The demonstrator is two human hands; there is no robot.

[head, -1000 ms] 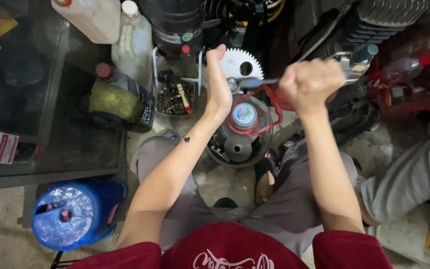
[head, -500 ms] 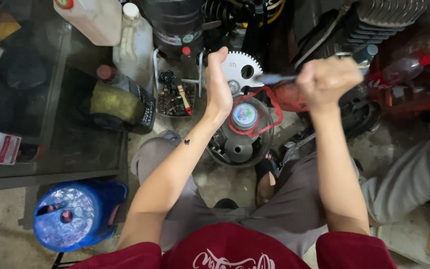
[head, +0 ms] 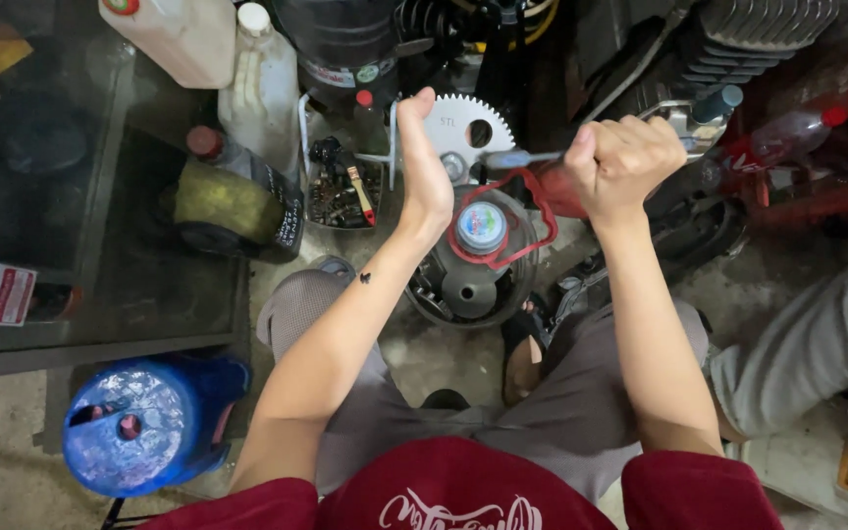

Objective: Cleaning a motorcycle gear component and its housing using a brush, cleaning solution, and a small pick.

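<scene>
My right hand [head: 625, 157] is fisted tight around a screwdriver [head: 522, 158], its shaft pointing left at the sprocket [head: 468, 132]. My left hand [head: 424, 167] is open and flat, its palm pressed against the sprocket's left side. Just below sits a round engine part [head: 473, 265] with a red gasket [head: 532, 211].

Stained concrete floor [head: 424, 344], glass table [head: 100, 265]

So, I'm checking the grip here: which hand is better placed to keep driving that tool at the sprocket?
Probably the right hand: it is fisted around the red-handled tool, whose shaft points at the toothed sprocket. The left hand lies open against the sprocket's left side.
</scene>
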